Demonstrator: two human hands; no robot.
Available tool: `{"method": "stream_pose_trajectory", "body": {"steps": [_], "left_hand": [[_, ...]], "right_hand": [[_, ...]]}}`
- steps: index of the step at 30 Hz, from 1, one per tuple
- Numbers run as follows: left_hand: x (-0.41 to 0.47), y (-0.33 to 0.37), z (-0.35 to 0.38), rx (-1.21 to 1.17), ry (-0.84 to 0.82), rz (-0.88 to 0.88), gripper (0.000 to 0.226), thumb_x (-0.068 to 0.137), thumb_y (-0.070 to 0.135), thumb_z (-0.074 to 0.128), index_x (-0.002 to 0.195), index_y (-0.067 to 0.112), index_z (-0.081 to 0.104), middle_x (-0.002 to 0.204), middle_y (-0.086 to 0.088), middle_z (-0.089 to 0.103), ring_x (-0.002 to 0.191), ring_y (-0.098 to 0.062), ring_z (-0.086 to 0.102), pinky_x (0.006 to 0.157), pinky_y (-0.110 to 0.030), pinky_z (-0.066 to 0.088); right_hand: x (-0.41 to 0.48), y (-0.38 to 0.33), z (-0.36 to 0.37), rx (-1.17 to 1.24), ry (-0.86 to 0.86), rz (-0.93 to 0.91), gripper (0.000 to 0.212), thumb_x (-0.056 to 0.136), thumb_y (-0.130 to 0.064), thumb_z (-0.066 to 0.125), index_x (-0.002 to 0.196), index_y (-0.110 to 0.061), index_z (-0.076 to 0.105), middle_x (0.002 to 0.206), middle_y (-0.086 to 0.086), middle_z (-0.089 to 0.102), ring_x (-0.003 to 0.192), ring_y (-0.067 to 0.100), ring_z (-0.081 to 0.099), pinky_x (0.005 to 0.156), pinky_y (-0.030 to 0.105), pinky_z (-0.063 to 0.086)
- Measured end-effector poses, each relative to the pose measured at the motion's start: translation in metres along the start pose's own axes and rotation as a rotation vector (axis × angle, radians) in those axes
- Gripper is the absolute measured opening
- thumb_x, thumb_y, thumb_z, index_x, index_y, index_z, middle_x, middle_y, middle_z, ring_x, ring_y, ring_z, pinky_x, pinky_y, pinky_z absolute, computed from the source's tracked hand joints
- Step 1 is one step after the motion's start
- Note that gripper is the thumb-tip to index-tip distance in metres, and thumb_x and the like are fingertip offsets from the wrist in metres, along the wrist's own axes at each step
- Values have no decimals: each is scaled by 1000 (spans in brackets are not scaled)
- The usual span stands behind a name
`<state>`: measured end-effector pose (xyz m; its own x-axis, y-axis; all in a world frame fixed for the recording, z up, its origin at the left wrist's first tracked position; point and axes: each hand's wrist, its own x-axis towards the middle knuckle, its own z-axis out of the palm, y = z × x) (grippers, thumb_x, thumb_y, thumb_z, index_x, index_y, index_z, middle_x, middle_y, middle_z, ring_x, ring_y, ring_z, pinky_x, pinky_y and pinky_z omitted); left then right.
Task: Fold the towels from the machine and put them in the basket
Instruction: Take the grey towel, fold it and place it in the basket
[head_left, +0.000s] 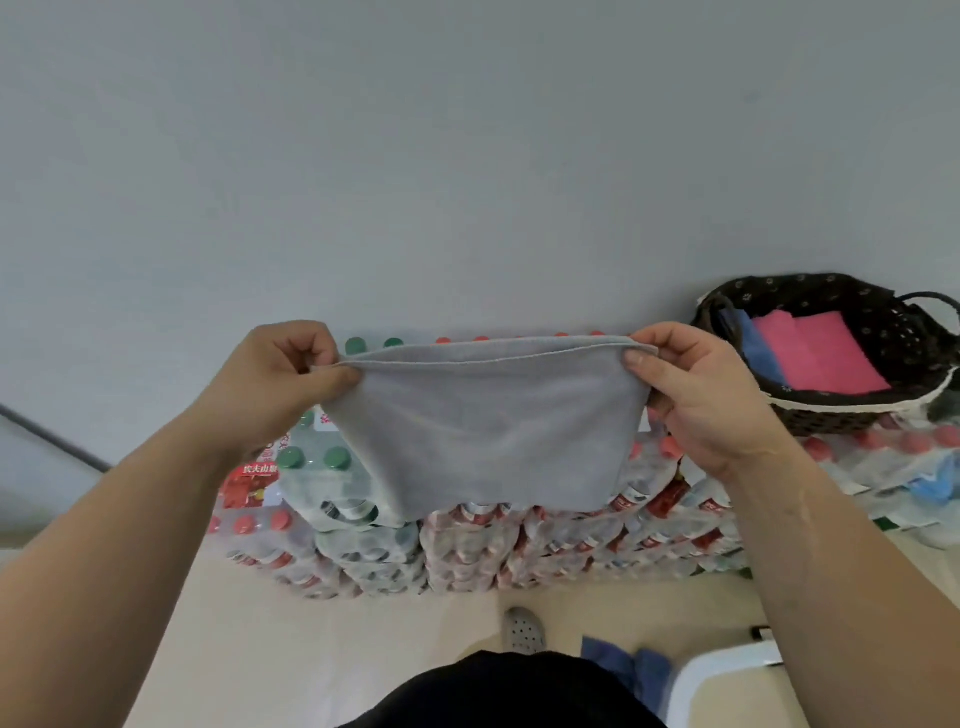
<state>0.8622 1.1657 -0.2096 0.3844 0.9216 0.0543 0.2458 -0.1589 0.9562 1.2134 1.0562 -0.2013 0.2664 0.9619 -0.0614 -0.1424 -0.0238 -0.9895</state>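
Note:
A grey towel (483, 426) hangs doubled over in front of me, held up by its top edge. My left hand (280, 379) pinches its upper left corner and my right hand (706, 395) pinches its upper right corner. At the right, a dark woven basket (904, 338) rests on top of stacked bottle packs. Inside it lie a folded pink towel (815, 353) and a folded blue towel (758, 343). The machine is not in view.
Shrink-wrapped packs of water bottles (519, 545) are stacked against the grey wall, below the towel. A blue cloth (628, 665) lies on the floor near my foot. A white rounded object (727, 680) sits at the bottom right.

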Motion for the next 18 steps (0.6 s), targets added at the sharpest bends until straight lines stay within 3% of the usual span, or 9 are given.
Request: {"method": "stream_pose_trajectory", "body": {"steps": [4,6,8,10,11,13,15,17,18], "left_hand": [[-17,10,-33,-185,-20,23,39,62,30,84,59,16,48,57,-1,43,54,-11,38,50,-18,32],[-23,11,-49,-256,-172,-33,48,53,35,94,60,18,49,60,-4,41,54,-12,39,49,-19,33],[-29,7,-65,-153,-389,-146,46,57,33,95,66,15,54,63,-12,39,57,-17,38,51,-23,33],[-35,0,-77,150,-527,-243,25,69,19,90,80,17,67,64,-21,51,60,-21,44,59,-29,37],[-37,-5,-80,303,-497,-254,20,74,14,87,86,20,72,67,-18,61,60,-22,51,63,-32,41],[-37,-14,-76,485,-273,-218,13,79,11,83,83,22,76,70,-2,72,62,-14,63,68,-30,47],[-36,-19,-65,617,-14,-104,11,82,13,78,76,22,75,70,8,72,67,-9,65,65,-24,47],[-32,-23,-57,757,137,16,9,85,15,72,79,20,74,74,9,69,72,-11,62,63,-17,42],[-28,-24,-56,765,121,18,8,86,16,72,79,19,74,74,8,69,71,-12,62,62,-16,42]], "right_hand": [[-19,-8,19,246,-94,72,14,65,-24,78,77,-21,72,87,3,71,76,12,65,63,24,54],[-27,-4,26,303,-115,118,16,68,-15,75,84,-16,69,93,7,73,82,15,67,68,24,58],[-36,1,30,145,-235,221,23,69,-7,75,91,-16,74,88,7,72,77,15,66,65,23,57],[-42,7,32,-366,-443,335,29,79,-2,75,102,-19,76,84,6,66,71,14,62,62,24,55],[-42,12,34,-638,-479,330,27,84,-6,75,105,-23,76,82,3,65,70,14,61,63,27,56],[-37,23,44,-926,-283,204,19,88,-16,74,102,-29,76,79,-5,69,65,8,63,62,26,57],[-32,30,60,-966,0,-3,10,91,-19,70,97,-26,76,79,-8,70,63,3,62,56,11,46],[-26,35,72,-1028,10,-93,9,91,-21,69,94,-27,75,83,-13,69,74,1,62,59,7,38],[-22,36,75,-1025,-65,-59,9,90,-21,70,93,-27,75,84,-15,68,76,1,61,63,10,39]]}}
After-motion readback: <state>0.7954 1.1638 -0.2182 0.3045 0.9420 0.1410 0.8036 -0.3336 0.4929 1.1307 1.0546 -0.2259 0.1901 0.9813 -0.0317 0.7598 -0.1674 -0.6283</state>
